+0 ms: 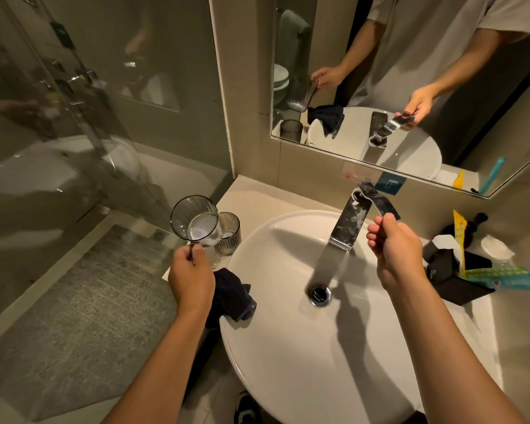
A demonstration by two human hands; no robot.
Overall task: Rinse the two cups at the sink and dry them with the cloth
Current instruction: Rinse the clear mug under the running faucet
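Far left I see a glass shower screen [74, 117]. My left hand [192, 278] grips a clear cup [195, 218] by its lower edge, tilted so the mouth faces me, held above the counter left of the sink [288, 347]. Just behind it the second cup [228, 232], ribbed, stands upright on the counter. A dark cloth [231, 293] drapes over the sink's left rim. Drain [319, 294] at centre. My right hand [398, 255] is closed on the end of the tap lever [380, 203]. Packets and a black box [453, 276] sit far right.
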